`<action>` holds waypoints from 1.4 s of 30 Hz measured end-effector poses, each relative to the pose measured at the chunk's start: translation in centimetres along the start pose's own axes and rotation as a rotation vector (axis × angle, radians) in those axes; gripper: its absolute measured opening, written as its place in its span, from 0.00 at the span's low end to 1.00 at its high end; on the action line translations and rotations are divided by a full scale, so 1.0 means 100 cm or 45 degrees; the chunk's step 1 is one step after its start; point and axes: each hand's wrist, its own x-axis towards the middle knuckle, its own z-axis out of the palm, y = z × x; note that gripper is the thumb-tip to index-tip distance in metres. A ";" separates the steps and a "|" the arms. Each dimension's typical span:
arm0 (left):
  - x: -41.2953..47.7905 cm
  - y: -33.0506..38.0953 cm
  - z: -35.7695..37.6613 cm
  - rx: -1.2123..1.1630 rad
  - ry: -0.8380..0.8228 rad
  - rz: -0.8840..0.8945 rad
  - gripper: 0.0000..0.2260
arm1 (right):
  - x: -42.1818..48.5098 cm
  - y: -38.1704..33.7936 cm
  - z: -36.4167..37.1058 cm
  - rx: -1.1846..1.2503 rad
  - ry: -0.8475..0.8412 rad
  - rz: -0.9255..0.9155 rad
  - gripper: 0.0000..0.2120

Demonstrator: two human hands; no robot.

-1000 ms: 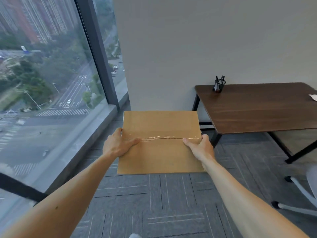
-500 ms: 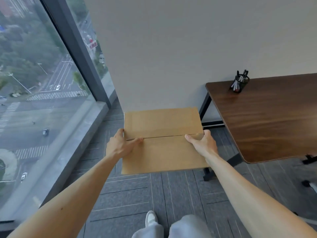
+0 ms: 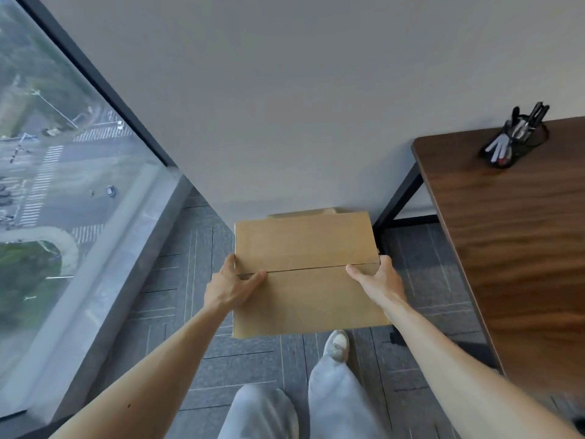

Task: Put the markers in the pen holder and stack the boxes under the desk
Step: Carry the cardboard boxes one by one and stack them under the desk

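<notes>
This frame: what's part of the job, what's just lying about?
Job: cardboard box, gripped at its sides by left hand and right hand; cardboard edge behind it, probably another box; markers in the pen holder; desk.
Just there: window; carpet; wall; shoe.

A plain grey wall point(image 3: 285, 106) fills the upper view. At left a tall window point(image 3: 47, 185) with a dark frame point(image 3: 95, 78) overlooks streets and trees. Grey carpet tiles point(image 3: 253, 359) cover the floor.
</notes>
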 end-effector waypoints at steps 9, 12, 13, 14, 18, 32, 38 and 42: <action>0.124 0.015 0.060 -0.042 -0.088 -0.068 0.36 | 0.132 0.009 0.033 -0.047 -0.046 0.060 0.29; 0.171 0.016 0.078 -0.039 -0.101 -0.049 0.40 | 0.176 0.013 0.051 -0.061 -0.024 0.069 0.30; 0.186 0.016 0.084 -0.036 -0.106 -0.046 0.41 | 0.189 0.014 0.056 -0.061 -0.018 0.073 0.30; 0.200 0.017 0.089 -0.039 -0.111 -0.041 0.43 | 0.203 0.015 0.061 -0.061 -0.010 0.077 0.31; 0.245 0.015 0.105 -0.092 -0.132 -0.032 0.46 | 0.246 0.013 0.077 -0.074 -0.005 0.077 0.30; 0.316 0.022 0.129 -0.103 -0.118 -0.020 0.44 | 0.319 0.014 0.108 -0.068 -0.007 0.100 0.31; 0.333 0.018 0.144 -0.094 -0.056 -0.002 0.40 | 0.340 0.015 0.116 -0.088 0.000 0.075 0.33; 0.335 0.016 0.146 -0.103 -0.040 0.006 0.39 | 0.344 0.020 0.117 -0.116 -0.009 0.055 0.36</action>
